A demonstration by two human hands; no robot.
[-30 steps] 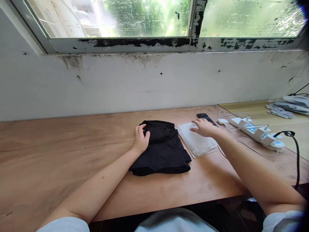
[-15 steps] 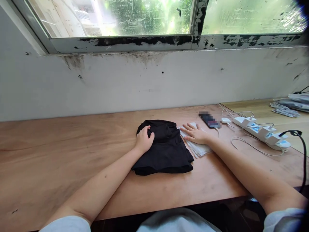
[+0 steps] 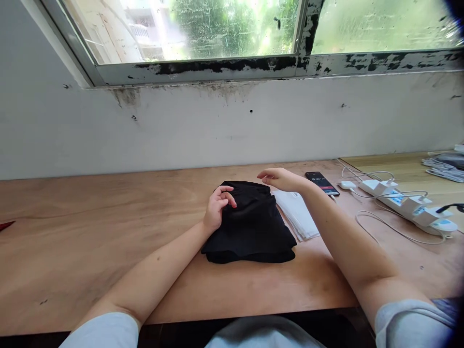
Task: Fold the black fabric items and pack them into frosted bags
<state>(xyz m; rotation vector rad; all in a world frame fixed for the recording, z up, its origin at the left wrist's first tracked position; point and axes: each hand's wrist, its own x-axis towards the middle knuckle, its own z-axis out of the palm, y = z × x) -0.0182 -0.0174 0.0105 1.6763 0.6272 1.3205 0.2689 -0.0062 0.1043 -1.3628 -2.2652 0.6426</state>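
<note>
A folded black garment [image 3: 253, 232] lies on the wooden table in front of me, its lower edge showing more than one layer. My left hand [image 3: 217, 208] is at the garment's upper left side, fingers loosely curled and apart, gripping nothing. Over the far right corner of the garment hovers my right hand [image 3: 281, 179], its fingers stretched out to the left with nothing in them. Beside the garment on the right is a flat white stack of thin sheets [image 3: 299, 217], partly hidden by my right forearm; its material I cannot make out.
A phone [image 3: 322, 183] with a lit screen and a cable lies behind the white stack. Farther right, a white power strip [image 3: 409, 205] holds several plugs with loose cords. Grey-white bundles [image 3: 447, 164] sit at the far right. A window [image 3: 232, 29] is above the wall.
My right hand has lifted off the white stack and moved left toward the garment's far corner. My left hand has loosened from the garment, whose top now looks smoother. The view has shifted slightly left.
</note>
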